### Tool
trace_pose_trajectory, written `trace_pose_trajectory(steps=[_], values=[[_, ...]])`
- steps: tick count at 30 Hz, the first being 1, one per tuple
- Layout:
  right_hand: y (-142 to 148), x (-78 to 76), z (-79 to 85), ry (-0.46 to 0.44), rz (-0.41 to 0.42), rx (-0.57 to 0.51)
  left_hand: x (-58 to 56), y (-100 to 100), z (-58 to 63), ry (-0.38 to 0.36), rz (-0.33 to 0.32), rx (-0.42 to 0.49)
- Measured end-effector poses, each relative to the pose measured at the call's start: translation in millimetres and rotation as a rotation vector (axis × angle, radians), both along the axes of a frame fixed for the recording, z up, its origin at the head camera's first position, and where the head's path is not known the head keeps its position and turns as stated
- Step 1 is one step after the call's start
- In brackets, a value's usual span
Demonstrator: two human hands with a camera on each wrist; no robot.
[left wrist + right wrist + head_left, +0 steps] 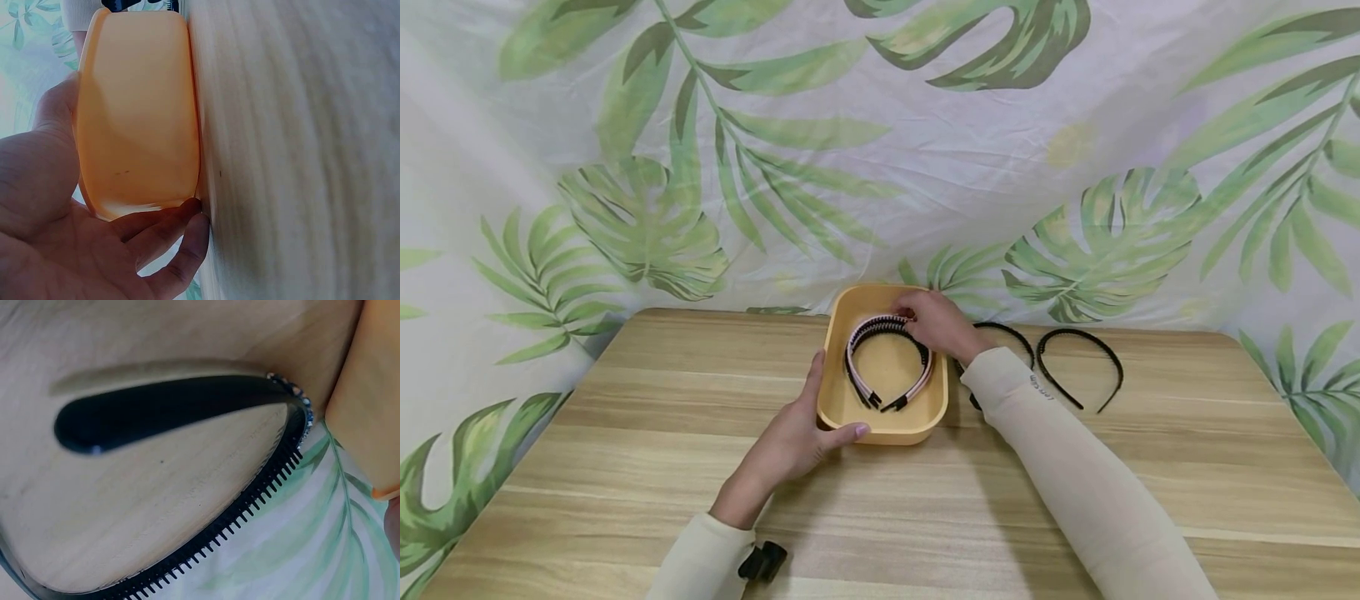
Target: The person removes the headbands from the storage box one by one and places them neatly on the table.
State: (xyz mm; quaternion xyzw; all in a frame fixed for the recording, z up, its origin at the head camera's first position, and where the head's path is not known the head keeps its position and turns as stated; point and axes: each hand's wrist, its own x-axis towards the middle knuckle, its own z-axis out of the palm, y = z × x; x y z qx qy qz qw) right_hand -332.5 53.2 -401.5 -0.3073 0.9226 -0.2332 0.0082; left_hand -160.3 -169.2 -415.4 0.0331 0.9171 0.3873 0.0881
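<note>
A yellow box point(887, 371) stands near the table's back edge with several headbands lying inside, black toothed ones point(880, 327) and a pink one point(921, 385) among them. My left hand point(793, 437) grips the box by its near left corner, thumb on the front and fingers along the left side. In the left wrist view, fingertips point(197, 228) curl at the box's lower edge by the tabletop. Reaching over the box's right rim, my right hand point(936, 321) pinches the top of a headband in it; the fingertips are partly hidden.
Right of the box, a black headband point(1021, 336) lies partly behind my right forearm; another thin black headband point(1118, 358) lies farther right. The right wrist view shows a glossy black headband point(181, 412) with teeth on the wooden table point(625, 467). Behind hangs a leaf-print cloth point(820, 200).
</note>
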Motion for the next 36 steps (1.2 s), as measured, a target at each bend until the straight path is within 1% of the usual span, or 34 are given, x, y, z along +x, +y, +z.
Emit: trace_pose_trajectory(steps=[6, 17, 27, 36], values=[[-1.0, -1.0, -2.4, -0.003, -0.016, 0.002, -0.3, 0.0, -0.3, 0.001, -0.002, -0.004], [-1.5, 0.7, -1.7, -0.008, -0.032, -0.021, -0.6, 0.3, 0.1, -0.001, -0.002, 0.005], [-1.7, 0.7, -1.9, 0.0, -0.023, -0.047, -0.1, 0.2, -0.4, 0.001, 0.0, 0.002], [-2.4, -1.0, 0.0, -0.039, -0.008, -0.062, -0.1, -0.1, -0.5, 0.001, -0.001, 0.002]])
